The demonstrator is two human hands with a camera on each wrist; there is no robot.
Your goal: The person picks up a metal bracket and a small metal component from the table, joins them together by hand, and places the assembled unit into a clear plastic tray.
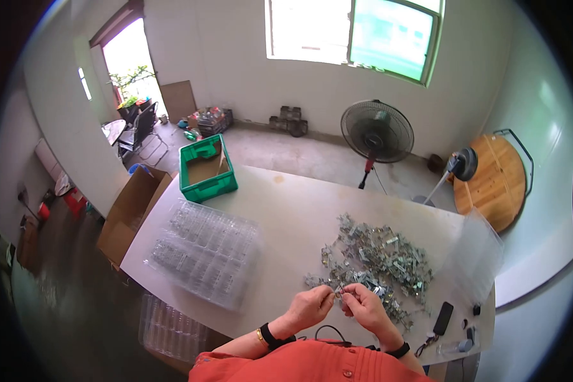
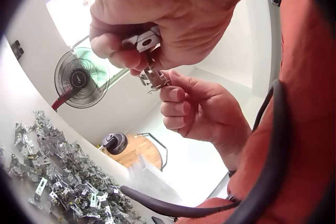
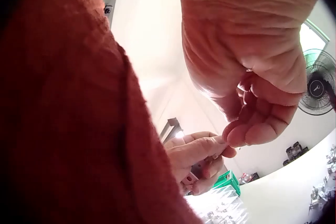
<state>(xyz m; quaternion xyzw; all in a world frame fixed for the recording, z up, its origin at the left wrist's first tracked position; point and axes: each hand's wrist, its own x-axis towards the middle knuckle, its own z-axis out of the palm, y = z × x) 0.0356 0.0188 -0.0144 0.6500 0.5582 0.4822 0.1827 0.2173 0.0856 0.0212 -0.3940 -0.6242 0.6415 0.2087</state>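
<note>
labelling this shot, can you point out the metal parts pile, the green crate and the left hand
Metal parts pile [image 1: 388,258]: head view, middle of the heap.
Green crate [image 1: 211,189]: head view, near wall.
Left hand [image 1: 311,307]: head view, middle of the visible hand.

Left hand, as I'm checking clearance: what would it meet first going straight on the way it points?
Most likely the right hand, directly ahead of the left hand in the head view; a small metal part shows between the two, and the exact gap is hard to judge.
</note>
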